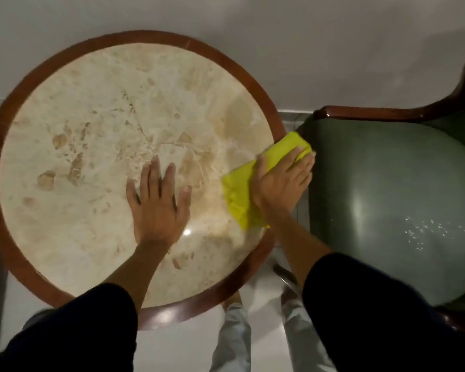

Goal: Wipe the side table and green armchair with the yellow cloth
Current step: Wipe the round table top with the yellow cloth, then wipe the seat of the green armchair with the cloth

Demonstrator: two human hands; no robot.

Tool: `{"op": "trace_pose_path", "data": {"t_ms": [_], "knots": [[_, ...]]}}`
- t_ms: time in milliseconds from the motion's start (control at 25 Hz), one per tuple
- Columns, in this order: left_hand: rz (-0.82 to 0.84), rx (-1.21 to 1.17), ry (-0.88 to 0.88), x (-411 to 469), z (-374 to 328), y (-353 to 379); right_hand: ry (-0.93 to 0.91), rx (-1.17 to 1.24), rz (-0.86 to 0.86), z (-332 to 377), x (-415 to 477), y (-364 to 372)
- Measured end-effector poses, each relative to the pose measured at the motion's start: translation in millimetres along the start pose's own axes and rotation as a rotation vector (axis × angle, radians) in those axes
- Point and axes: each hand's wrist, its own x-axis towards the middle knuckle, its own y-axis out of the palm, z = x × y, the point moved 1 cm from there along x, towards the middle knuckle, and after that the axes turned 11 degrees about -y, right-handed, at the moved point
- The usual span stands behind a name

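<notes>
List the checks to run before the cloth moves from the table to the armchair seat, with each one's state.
1. Yellow cloth under right hand: ok.
2. Left hand flat on the side table, bracing: ok.
3. Table top free of objects: ok.
4. Table fully wiped: cannot tell.
5. Green armchair seat clean: not ok, white specks on it.
6. Cloth clean side down: cannot tell.
</notes>
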Motion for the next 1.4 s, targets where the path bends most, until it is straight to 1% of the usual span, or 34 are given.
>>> {"op": "trace_pose_path", "data": {"t_ms": [80,160,200,280,320,400,440,520,600,640,720,800,880,920,1040,1080,1120,1160,1240,1280,1360,1400], "knots": [[-0.014,-0.006,-0.013,0,-2,-2,-0.085,-0.031,-0.003,12,54,-1],[0.002,-0.028,-0.015,-1,-4,-4,-0.248,-0.06,0.023,44,85,7],[-0.001,-0.035,-0.015,-2,-5,-6,-0.351,-0.075,0.047,61,83,14],[-0.007,-0.036,-0.015,-2,-5,-7,-0.567,-0.099,0.071,76,42,27],[-0.009,-0.031,-0.012,-2,-5,-8,-0.671,-0.112,0.091,70,6,30],[-0.019,-0.019,-0.016,-1,-4,-6,-0.795,-0.11,0.141,27,-66,27],[-0.022,-0.017,-0.016,-1,-4,-5,-0.8,-0.11,0.171,-1,-91,18],[-0.033,-0.012,-0.006,-2,-4,-5,-0.738,-0.148,0.173,-48,-94,0],[-0.044,0.0,0.001,-2,-5,-5,-0.629,-0.188,0.163,-62,-48,-11],[-0.041,-0.001,0.003,-2,-5,-5,-0.585,-0.213,0.145,-55,-17,-13],[-0.036,-0.008,-0.004,-3,-4,-3,-0.488,-0.159,0.134,-24,46,-12],[-0.031,-0.016,-0.007,-3,-4,-2,-0.42,-0.115,0.14,8,80,-7],[-0.039,-0.027,-0.003,-3,-6,-2,-0.384,-0.129,0.092,20,68,-1],[-0.046,-0.033,-0.003,-4,-6,-3,-0.36,-0.135,0.074,20,46,0],[-0.083,-0.091,-0.017,-7,-9,-12,-0.286,-0.044,0.062,10,-61,0],[-0.055,-0.14,-0.033,-7,-11,-17,-0.259,0.019,0.06,10,-91,-3],[0.016,-0.199,-0.047,-9,-15,-22,-0.239,0.096,0.071,8,-109,-8],[0.113,-0.233,-0.046,-15,-19,-27,-0.216,0.149,0.082,2,-112,-16],[0.253,-0.173,0.022,-42,-30,-31,-0.098,0.133,0.116,-21,-94,-32],[0.294,-0.14,0.061,-60,-35,-31,-0.002,0.121,0.187,-37,-81,-42],[0.343,-0.14,0.061,-89,-50,-34,0.173,0.17,0.344,-61,-62,-55],[0.339,-0.155,0.057,-101,-61,-34,0.21,0.192,0.382,-70,-61,-59]]}}
